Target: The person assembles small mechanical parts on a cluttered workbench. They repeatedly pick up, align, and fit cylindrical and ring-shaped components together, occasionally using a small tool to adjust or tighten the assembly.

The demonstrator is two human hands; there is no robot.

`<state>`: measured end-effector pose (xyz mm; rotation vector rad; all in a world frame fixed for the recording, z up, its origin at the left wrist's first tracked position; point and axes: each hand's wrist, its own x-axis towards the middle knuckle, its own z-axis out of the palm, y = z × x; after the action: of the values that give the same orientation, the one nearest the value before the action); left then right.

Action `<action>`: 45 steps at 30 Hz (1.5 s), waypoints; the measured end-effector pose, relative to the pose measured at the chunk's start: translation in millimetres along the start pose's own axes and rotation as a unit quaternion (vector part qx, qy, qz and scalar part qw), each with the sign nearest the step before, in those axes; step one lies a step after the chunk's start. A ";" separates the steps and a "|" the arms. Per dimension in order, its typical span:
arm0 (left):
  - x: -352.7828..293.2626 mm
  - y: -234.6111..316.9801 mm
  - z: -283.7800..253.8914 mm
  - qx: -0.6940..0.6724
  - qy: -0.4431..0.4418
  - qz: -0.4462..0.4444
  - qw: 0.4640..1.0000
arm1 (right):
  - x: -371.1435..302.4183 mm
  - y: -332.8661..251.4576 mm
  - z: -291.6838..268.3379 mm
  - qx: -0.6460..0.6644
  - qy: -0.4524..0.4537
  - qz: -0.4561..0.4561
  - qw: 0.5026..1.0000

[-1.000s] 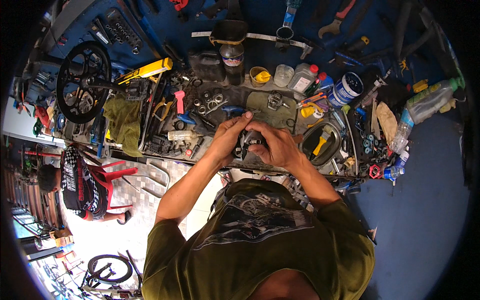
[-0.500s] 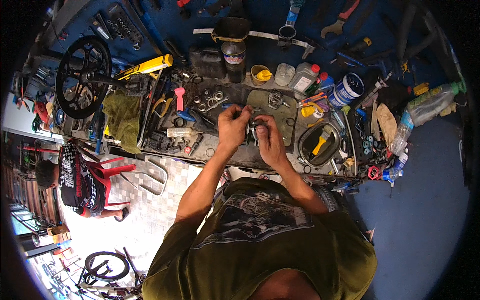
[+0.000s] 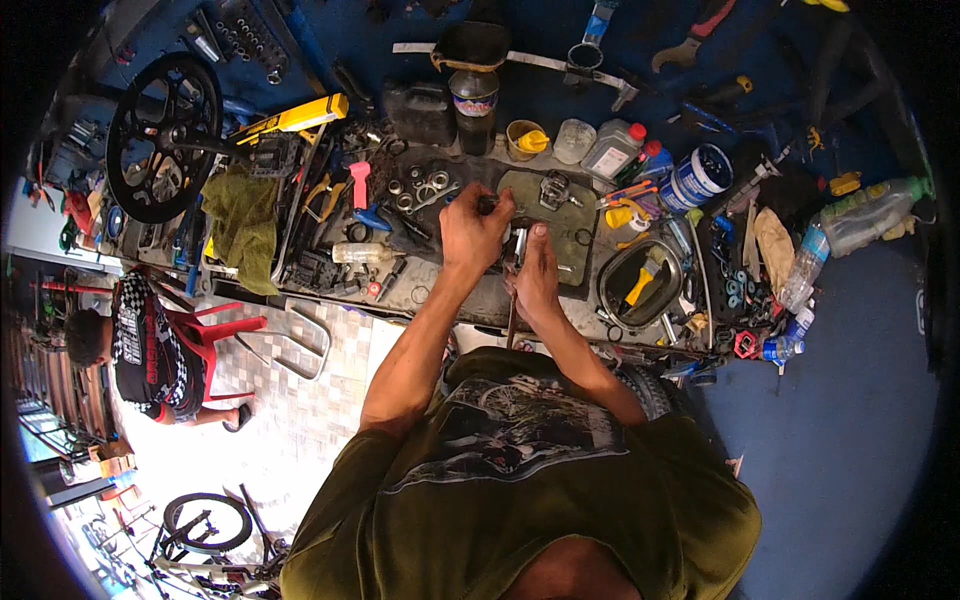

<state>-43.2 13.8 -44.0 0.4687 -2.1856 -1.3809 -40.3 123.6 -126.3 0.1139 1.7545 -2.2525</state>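
Note:
Over the bench's front middle, my left hand (image 3: 474, 232) is closed, with a small dark piece (image 3: 487, 204) showing at its fingertips; its kind is not clear. My right hand (image 3: 537, 272), beside it, grips a shiny silver cylindrical metal part (image 3: 520, 243) between thumb and fingers. A thin brownish rod (image 3: 512, 322) sticks out below that hand toward my body. Beyond the hands, a silver bicycle pedal (image 3: 557, 190) lies on a greenish-grey mat (image 3: 520, 187). A blue-handled tool (image 3: 372, 218) and several metal rings (image 3: 438, 181) lie left of my left hand.
To the right sits a dark basin (image 3: 608, 300) with a yellow-handled brush (image 3: 640, 286). Bottles, a white-and-blue tub (image 3: 695, 178) and a yellow cup (image 3: 522, 152) line the back. A black crank wheel (image 3: 165, 140) stands left, near a green rag (image 3: 240, 225). Another person (image 3: 150, 350) sits at far left.
My hands have moved slightly apart, the left one higher. The silver cylinder and the rod below my right hand now show. The whole view has shifted a little.

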 end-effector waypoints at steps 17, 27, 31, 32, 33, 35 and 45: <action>-2.1 -86.1 -12.8 -0.191 -0.006 -0.031 0.981 | -3.4 -25.1 -5.6 -0.205 -0.243 -0.055 0.946; -31.4 -49.0 -60.0 -0.434 0.035 -0.322 0.840 | -11.4 -42.2 -8.9 0.070 -0.411 0.240 0.877; -29.7 -54.5 -89.2 -0.394 0.076 -0.310 0.862 | -14.7 -41.0 -3.5 0.131 -0.440 0.266 0.848; -29.4 -78.5 -101.4 -0.428 0.099 -0.310 0.843 | -11.2 -36.7 -5.3 0.105 -0.435 0.262 0.855; -25.0 -68.5 -107.0 -0.446 0.158 -0.315 0.823 | -4.7 -30.3 -11.4 0.079 -0.421 0.253 0.867; -29.4 -72.7 -129.8 -0.506 0.190 -0.337 0.771 | 17.3 -18.0 -16.2 0.009 -0.336 0.219 0.916; -104.9 -104.9 -155.1 -0.550 0.125 -0.364 0.741 | 166.1 1.0 23.8 -0.573 -0.119 -0.204 0.785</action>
<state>134.6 -87.7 -108.6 0.9646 -0.6217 -2.4893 -196.3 71.7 -160.0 -0.8141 2.7932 -0.9094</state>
